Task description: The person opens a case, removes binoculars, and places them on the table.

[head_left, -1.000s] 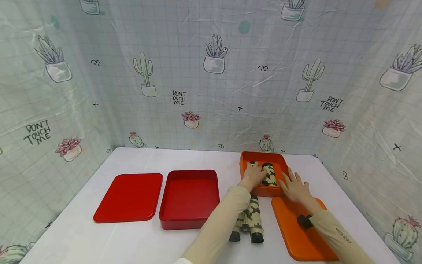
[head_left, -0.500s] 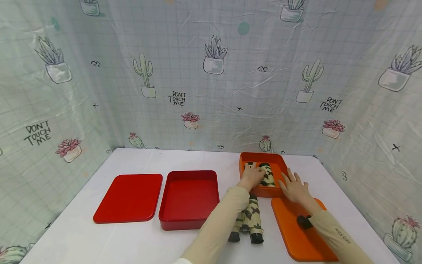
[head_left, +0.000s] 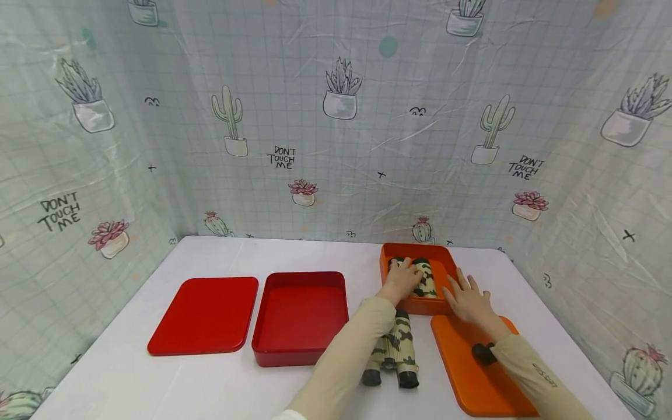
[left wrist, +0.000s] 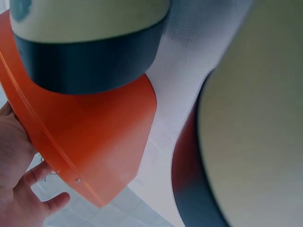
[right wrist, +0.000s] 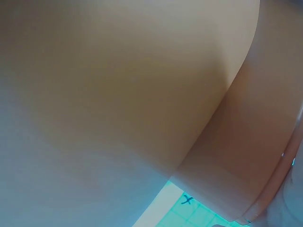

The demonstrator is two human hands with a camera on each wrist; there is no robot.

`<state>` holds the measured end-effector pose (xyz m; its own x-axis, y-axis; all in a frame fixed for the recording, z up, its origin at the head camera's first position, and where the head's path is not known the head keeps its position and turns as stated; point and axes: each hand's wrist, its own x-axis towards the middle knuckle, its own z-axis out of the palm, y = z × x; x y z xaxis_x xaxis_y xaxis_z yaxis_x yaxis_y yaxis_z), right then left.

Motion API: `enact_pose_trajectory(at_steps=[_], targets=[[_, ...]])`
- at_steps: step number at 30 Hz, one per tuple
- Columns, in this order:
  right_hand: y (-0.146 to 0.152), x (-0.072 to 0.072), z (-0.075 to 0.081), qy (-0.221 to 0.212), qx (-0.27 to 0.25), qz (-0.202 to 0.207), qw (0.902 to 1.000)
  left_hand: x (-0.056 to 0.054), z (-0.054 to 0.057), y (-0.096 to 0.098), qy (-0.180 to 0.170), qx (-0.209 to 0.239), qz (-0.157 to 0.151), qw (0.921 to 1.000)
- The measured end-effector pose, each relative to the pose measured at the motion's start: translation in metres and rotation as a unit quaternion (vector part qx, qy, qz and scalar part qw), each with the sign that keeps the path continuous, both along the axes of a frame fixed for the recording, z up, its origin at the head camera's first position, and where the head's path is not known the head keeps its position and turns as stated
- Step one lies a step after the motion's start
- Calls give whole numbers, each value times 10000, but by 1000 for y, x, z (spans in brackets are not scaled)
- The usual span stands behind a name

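Note:
Camouflage-patterned binoculars [head_left: 425,281] with black ends lie inside the orange box [head_left: 422,307]. My left hand [head_left: 400,283] reaches over the box's front and grips their left barrel, covering most of it. At the box's right rim rests my right hand [head_left: 471,300], fingers spread and straight. A second pair of camouflage binoculars [head_left: 405,347] lies on the table in front of the box, partly hidden behind the left sleeve. In the left wrist view a black-ended barrel [left wrist: 94,61] stands close before the orange box wall [left wrist: 109,137]. A blurred surface [right wrist: 118,94] fills most of the right wrist view.
An orange lid [head_left: 462,379] lies under the right forearm. To the left stand a red box [head_left: 301,356] with nothing in it and a flat red lid [head_left: 205,318], both on the white table [head_left: 210,385]. A cactus-print curtain [head_left: 336,157] encloses the table's back and sides.
The binoculars in the orange box have shifted very slightly left under my left hand. My right hand stays at the box's right rim.

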<state>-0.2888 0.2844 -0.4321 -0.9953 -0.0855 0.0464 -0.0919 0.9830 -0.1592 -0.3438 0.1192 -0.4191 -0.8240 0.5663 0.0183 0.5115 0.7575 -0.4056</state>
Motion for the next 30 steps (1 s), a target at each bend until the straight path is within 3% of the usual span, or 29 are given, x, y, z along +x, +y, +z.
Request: enact_pose_trajectory(at_steps=[5, 15, 30], targets=[[-2, 0, 1, -52, 24, -16, 10000, 12, 14, -10, 113, 88, -21, 9999], [0, 0, 1, -69, 178, -22, 9998, 3, 11, -13, 249, 250, -153, 9993], [3, 0, -1, -94, -48, -7, 9999, 7, 27, -16, 293, 353, -351, 9983]])
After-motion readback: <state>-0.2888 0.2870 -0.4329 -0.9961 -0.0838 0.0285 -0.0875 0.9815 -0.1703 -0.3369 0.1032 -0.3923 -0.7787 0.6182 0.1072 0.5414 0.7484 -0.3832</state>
